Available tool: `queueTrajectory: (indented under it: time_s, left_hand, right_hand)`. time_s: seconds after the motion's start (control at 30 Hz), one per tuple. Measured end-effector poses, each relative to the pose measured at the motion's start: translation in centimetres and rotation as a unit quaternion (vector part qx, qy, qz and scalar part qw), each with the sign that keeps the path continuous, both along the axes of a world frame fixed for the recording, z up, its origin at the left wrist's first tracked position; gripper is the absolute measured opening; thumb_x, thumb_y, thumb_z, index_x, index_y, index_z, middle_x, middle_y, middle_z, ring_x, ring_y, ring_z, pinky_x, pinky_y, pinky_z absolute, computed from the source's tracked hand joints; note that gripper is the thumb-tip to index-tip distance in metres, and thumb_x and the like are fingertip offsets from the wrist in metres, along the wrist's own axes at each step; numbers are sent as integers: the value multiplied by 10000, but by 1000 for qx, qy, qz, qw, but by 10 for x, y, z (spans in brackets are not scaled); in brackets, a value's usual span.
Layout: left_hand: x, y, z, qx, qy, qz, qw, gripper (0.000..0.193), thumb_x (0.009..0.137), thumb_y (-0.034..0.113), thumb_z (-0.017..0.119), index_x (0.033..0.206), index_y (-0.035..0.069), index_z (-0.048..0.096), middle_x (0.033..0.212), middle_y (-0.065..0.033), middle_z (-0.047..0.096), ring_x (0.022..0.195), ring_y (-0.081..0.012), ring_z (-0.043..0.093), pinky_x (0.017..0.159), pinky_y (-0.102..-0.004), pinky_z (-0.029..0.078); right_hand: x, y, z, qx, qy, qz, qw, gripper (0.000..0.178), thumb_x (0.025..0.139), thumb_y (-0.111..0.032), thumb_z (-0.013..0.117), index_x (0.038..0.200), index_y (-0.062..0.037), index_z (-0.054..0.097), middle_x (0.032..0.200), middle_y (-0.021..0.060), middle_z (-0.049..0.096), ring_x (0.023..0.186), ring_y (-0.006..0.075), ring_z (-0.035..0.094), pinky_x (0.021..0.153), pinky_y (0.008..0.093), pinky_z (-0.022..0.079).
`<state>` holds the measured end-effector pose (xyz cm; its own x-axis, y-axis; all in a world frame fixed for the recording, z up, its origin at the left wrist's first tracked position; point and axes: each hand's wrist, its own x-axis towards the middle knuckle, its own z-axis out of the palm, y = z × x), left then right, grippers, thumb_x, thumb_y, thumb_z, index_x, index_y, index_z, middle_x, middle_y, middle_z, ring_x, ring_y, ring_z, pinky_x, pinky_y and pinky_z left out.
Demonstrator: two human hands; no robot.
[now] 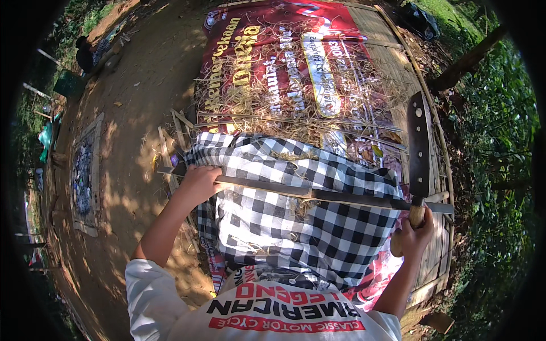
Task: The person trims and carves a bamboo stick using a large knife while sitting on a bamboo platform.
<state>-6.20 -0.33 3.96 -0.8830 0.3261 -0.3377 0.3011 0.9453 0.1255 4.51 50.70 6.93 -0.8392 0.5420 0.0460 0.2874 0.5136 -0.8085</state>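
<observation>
My left hand [199, 183] grips the left end of a long thin bamboo strip [318, 195] that lies across my lap, over a black-and-white checked cloth [307, 221]. My right hand [416, 230] is closed on the wooden handle of a big dark cleaver [419, 145]. The blade points up and away from me, standing just above the strip's right end. The strip runs from my left hand to past my right hand.
A red printed banner [273, 62] strewn with dry straw and thin bamboo slivers covers a bamboo platform [438, 187] in front of me. Bare dirt ground [136, 113] lies to the left, with a person [86, 54] crouched far off. Green plants [495, 142] are to the right.
</observation>
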Motion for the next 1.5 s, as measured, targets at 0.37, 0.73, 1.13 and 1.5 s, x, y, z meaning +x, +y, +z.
queueTrajectory:
  time_s: [0.37,0.73,1.13,1.5]
  left_hand:
    - [8,-4,-29,199,-311,107,923,443,977,371,503,773,-12,596,530,-41,468,504,-150,448,511,-328,381]
    - [33,9,-32,296,-359,286,837,438,990,415,475,695,91,481,521,40,418,425,-53,378,400,-246,303]
    - [48,8,-62,368,-313,318,816,409,988,345,508,703,55,551,597,37,485,540,-54,419,513,-240,340]
    - [51,30,-41,297,-240,295,876,379,986,296,511,785,-4,624,536,-6,470,512,-90,437,483,-296,359]
  right_hand:
    - [-17,-55,6,39,36,72,996,298,733,-10,632,1012,-3,527,720,132,588,593,212,570,587,329,468]
    - [-33,-168,-36,49,-38,440,896,482,686,-121,715,1115,-35,512,906,169,616,777,368,636,665,435,520]
    - [-72,-140,-64,337,87,495,796,544,816,-458,659,1121,-13,586,764,69,569,674,219,611,615,334,508]
    - [-107,-105,-63,385,2,425,819,532,827,-477,663,1044,-1,565,746,121,605,651,275,648,596,363,534]
